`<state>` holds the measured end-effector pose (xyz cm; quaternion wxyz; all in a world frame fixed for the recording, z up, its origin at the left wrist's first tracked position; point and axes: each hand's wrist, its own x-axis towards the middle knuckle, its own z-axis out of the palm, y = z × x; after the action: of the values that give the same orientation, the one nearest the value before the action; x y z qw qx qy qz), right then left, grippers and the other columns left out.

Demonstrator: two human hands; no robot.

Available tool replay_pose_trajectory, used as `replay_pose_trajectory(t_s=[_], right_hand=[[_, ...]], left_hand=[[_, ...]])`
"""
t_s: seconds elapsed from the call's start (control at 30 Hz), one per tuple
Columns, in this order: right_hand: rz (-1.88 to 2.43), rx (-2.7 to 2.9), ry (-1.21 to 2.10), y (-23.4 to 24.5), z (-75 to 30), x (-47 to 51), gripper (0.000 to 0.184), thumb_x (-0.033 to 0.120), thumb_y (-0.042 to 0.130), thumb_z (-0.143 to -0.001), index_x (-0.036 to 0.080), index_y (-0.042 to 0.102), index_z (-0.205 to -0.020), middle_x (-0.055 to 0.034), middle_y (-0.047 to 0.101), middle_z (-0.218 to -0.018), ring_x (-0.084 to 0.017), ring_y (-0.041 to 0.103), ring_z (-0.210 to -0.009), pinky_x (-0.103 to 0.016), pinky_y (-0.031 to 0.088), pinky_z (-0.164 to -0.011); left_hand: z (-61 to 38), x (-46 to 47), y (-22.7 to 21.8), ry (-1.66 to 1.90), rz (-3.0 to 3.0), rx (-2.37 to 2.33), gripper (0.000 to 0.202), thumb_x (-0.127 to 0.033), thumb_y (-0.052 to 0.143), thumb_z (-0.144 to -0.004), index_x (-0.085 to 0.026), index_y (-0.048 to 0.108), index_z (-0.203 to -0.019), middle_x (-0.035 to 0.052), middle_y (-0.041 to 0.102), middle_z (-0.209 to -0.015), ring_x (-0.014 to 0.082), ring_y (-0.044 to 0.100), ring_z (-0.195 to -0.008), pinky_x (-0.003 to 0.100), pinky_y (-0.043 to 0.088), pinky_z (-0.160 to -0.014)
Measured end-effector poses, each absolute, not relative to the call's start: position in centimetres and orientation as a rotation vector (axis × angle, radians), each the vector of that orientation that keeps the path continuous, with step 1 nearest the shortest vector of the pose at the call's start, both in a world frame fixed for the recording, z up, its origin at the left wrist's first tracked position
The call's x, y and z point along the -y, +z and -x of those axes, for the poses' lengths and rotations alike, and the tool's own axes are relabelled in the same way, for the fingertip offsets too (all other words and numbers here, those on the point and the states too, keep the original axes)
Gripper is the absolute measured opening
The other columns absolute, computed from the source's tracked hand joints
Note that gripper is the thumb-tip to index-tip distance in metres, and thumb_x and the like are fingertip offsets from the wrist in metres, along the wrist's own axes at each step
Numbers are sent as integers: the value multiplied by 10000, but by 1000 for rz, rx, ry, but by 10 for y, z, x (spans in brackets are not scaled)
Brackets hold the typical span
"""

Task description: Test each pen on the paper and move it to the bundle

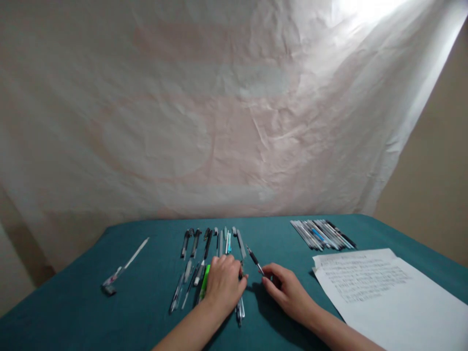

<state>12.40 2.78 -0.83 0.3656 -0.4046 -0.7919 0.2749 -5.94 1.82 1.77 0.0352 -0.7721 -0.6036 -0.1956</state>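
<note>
So there's a big wrinkled pale sheet [183,131] hanging across the far side, and in front of it a desk [146,317] in a dark green covering. Over on the right, near side, some white paper [405,302] with lines of handwriting. Loose pens [207,243] sit around the middle, a far row and a near bunch, mostly black, grey or clear. Far right, a bundle of slim sticks [318,235] lies side by side, one showing blue. The left hand [224,280] is over the near bunch, fingers curled; can't tell if they're gripping anything. Far left there's a crumpled clear wrapper [113,280] with a thin white stick poking out. A bright green item [204,282] peeks out beside the left hand. Right hand's [287,290] thumb and fingers are pinched on the near end of a dark-gripped pen [254,257], just right of the loose ones.
</note>
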Motion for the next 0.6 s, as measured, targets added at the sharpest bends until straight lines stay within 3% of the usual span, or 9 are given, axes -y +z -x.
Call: replay_pose_trajectory(t_s=[0.6], right_hand=[[1045,2050,701,-10,-122,-29,133,197,448,-812,156,563,-863,-2,565,-712,-113,483,-598,-214,372,-570]], left_hand=[[54,-20,15,-526,2336,1775,162,-297,507,-769,-176,605,-720,67,580,-773,235,503,-777,353,286,-706]])
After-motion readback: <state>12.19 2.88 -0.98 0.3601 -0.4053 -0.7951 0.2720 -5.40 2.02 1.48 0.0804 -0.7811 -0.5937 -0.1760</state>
